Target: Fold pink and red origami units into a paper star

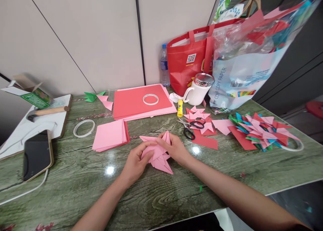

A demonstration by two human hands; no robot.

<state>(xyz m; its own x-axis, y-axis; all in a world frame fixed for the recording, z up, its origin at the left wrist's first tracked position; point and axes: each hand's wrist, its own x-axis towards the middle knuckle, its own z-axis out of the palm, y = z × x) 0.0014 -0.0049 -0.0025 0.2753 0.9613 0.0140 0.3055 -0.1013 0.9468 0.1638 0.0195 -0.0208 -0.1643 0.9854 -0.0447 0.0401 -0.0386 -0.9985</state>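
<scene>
Both my hands grip a pink folded-paper star [159,154] with several pointed tips, held low over the front middle of the table. My left hand [137,162] pinches its left side, thumb on top. My right hand [174,148] closes on its upper right part, with the thumb pressed on the paper near an upright tip. The fingertips beneath the paper are hidden. Just beyond my left hand lies a stack of pink paper squares [109,135] over red ones. Black-handled scissors [189,128] lie beyond my right hand, beside finished pink and red paper stars [198,116].
Red and pink sheets [131,101] carry a tape roll [150,99]; another tape roll [84,128] lies left. A glue stick [180,108], white mug [199,91], red bag [184,61] and plastic paper bag [234,79] stand behind. Colourful folded pieces [262,130] lie right, a phone [37,155] left.
</scene>
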